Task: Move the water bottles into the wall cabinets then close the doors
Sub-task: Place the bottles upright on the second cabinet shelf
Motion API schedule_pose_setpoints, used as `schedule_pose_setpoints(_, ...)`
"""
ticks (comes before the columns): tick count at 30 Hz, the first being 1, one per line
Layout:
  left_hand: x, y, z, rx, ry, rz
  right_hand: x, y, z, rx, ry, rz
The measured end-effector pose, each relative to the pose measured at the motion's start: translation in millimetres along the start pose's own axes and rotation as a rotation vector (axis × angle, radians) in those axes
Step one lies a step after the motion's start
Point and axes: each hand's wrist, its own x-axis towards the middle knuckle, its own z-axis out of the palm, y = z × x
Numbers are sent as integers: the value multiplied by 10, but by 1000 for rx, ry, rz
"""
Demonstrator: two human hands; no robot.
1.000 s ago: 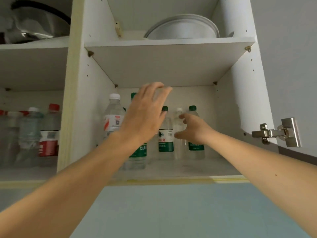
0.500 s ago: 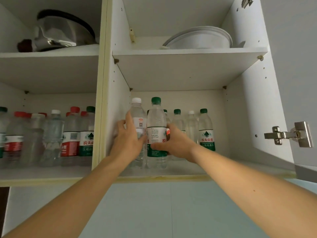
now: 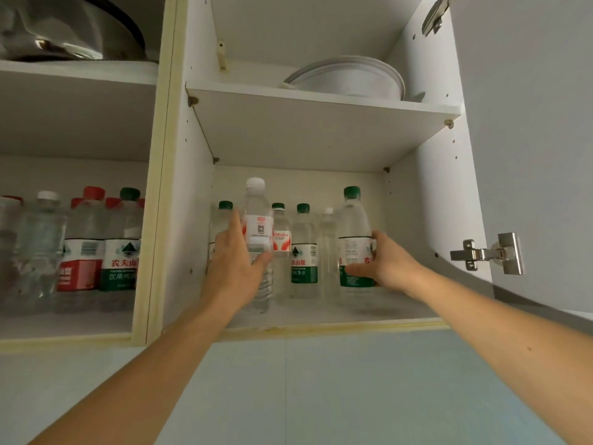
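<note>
Two bottles in hand, both upright on lower shelf (image 3: 321, 311) of right cabinet. Left hand (image 3: 236, 268) wraps white-cap bottle (image 3: 257, 239) at mid-body, thumb across front. Right hand (image 3: 385, 268) curls round green-cap bottle (image 3: 353, 242) at label, near right wall. Approx. four more bottles (image 3: 303, 252) stand behind, betw. the two. Judgement: full, so fairly heavy; thin plastic, dents if squeezed; smooth, maybe slippery. Best grip at label band, w/ palm round body. Door hinge (image 3: 487, 253) at right; doors not yet closed.
</note>
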Motion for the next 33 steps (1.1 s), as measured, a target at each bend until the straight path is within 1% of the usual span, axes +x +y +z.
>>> schedule_pose_setpoints(2, -17, -31, -6, -20, -41, -11, 70, 173, -99, -83, 75, 54)
schedule_pose_setpoints(4, -60, -82, -25, 15, -111, -10, 164, 305, -141, -141, 120, 100)
schedule_pose_setpoints(8, -212, -203, -78, 14, -316, -3, 366, 409, -155, -217, 87, 168)
schedule_pose_setpoints(10, -223, -242, -117, -34, -362, 10, 465, 425, -150, -241, 58, 194)
schedule_pose_setpoints(12, -216, -256, -122, -44, -361, 7, 548, 445, -144, -241, 33, 217)
schedule_pose_setpoints(15, -215, -279, -70, 15, -318, -11, 660, 484, -125, -222, 15, 258)
schedule_pose_setpoints(18, -206, -325, -20, 21, -288, -3, 767, 524, -141, -218, 0, 284)
schedule_pose_setpoints(21, -174, -365, -5, -2, -275, 18, 870, 599, -158, -255, 1, 281)
schedule_pose_setpoints(23, -176, -364, -9, 25, -270, 20, 930, 661, -146, -293, 26, 270)
schedule_pose_setpoints(26, -197, -340, -29, 64, -281, 12, 992, 707, -140, -387, 24, 232)
schedule_pose_setpoints(33, -220, -283, -22, 148, -306, -43, 1086, 730, -101, -480, 5, 203)
